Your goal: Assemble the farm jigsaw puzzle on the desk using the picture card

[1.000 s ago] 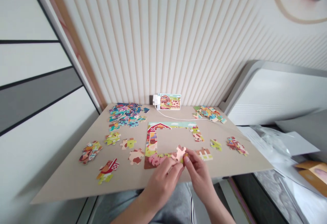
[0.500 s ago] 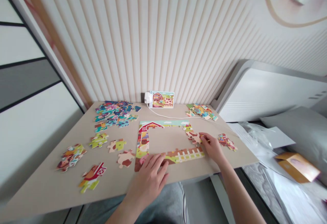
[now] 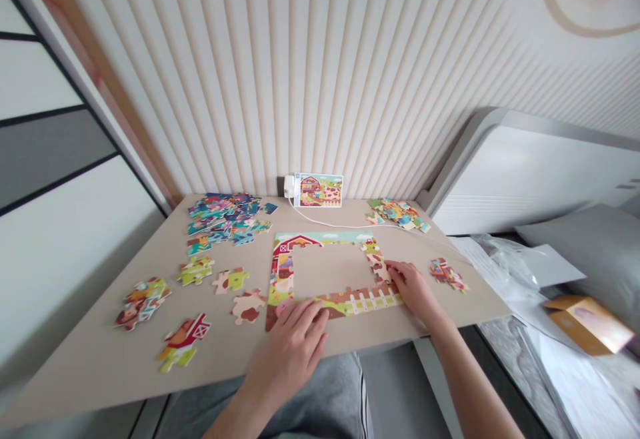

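A jigsaw border [image 3: 327,305] with a red barn, sky and white fence lies joined in a rectangle on the table, its middle showing bare tabletop. My left hand [image 3: 295,335] rests flat over the border's lower left, fingers extended and slightly apart. At the right side, the fingers of my right hand [image 3: 411,285] are closed on the edge of a brown-and-white puzzle piece [image 3: 380,269], which sits in line with the border. The fingertips partly cover that piece. Left of the border are a cow-patterned piece [image 3: 249,306] and a joined cow-and-green pair [image 3: 231,280].
Piles of puzzle pieces [image 3: 227,215] stand at the back left and back right [image 3: 399,213]. Smaller clusters lie left [image 3: 143,302] and right [image 3: 449,275]. A picture card [image 3: 320,190] leans on the wall beside a white charger [image 3: 289,187], whose cable [image 3: 345,225] crosses the table.
My right hand has drawn slightly left and in, bringing the brown-and-white piece against the right side of the border. My left hand stays on the lower left. The camera view shifted slightly.
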`<state>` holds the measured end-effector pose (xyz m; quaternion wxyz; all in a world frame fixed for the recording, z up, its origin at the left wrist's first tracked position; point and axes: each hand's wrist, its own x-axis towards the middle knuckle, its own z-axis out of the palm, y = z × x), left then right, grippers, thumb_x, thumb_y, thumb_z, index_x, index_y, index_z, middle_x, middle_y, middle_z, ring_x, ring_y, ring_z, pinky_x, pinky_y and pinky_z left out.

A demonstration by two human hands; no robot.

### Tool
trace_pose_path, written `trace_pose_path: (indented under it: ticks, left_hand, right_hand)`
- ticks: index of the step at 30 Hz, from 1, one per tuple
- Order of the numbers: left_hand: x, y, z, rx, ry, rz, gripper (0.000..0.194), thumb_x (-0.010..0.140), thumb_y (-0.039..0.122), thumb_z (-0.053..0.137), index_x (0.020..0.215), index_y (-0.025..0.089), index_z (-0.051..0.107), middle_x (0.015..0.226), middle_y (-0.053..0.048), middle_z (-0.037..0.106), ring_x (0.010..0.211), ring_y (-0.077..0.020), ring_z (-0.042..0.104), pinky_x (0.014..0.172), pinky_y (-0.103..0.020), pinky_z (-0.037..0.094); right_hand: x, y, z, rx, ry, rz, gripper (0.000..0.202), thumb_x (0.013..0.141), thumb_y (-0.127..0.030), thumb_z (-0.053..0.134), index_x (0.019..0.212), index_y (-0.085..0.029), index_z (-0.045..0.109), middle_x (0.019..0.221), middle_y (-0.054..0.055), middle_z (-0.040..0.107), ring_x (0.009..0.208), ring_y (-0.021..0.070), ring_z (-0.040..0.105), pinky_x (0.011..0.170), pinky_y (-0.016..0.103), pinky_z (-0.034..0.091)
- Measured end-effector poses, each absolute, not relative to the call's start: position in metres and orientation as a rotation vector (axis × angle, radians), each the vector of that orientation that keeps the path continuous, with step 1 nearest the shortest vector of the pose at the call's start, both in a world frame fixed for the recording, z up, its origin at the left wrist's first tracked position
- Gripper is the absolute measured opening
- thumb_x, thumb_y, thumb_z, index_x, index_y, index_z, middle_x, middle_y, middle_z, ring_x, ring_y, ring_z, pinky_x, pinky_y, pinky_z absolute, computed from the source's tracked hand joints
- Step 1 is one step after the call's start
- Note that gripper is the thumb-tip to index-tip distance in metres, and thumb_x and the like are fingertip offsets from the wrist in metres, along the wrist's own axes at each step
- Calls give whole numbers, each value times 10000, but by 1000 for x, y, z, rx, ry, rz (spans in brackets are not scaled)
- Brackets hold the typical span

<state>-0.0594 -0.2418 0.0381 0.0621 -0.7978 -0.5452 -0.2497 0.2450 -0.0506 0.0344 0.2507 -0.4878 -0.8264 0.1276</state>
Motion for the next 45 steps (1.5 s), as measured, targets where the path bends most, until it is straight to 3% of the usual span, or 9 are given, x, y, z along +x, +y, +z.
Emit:
trace_pose_path:
  ticks: [9, 19, 32, 45]
  left_hand:
    - [-120, -228, 35, -2179, -1843, -692, 382, 965, 266, 542, 1328, 171, 616, 1348, -136, 640, 1259, -322, 575, 1097, -530, 454]
    - [-122, -232, 22, -2155, -1913, -696, 431, 959, 323, 550, 1367, 190, 592, 1400, -129, 620, 1289, -323, 571, 1084, -502, 463]
    - [-122, -236, 22, -2170, -1862, -674, 408, 952, 286, 540, 1344, 189, 597, 1359, -143, 642, 1253, -321, 596, 1079, -517, 464]
    - [-119, -234, 23, -2143, -1920, -725, 403, 948, 274, 544, 1339, 186, 581, 1358, -135, 630, 1263, -321, 581, 1068, -504, 474]
  right_hand:
    - [246, -54, 26, -1340, -2284, 174, 341, 1036, -349, 419, 1202, -275, 708, 1069, 95, 694, 1019, 277, 620, 954, 433, 471]
    - [244, -65, 29, -1288, -2361, 95, 322, 1005, -283, 465, 1174, -311, 738, 1180, 79, 674, 1079, 262, 621, 954, 430, 469]
    - [240, -67, 35, -1348, -2244, 270, 327, 985, -447, 522, 1147, -293, 761, 1182, 85, 688, 1107, 270, 634, 1019, 460, 464]
    - [241, -45, 34, -1355, -2129, 593, 301, 894, -457, 644, 1048, -248, 796, 1137, 95, 719, 990, 258, 683, 902, 399, 525]
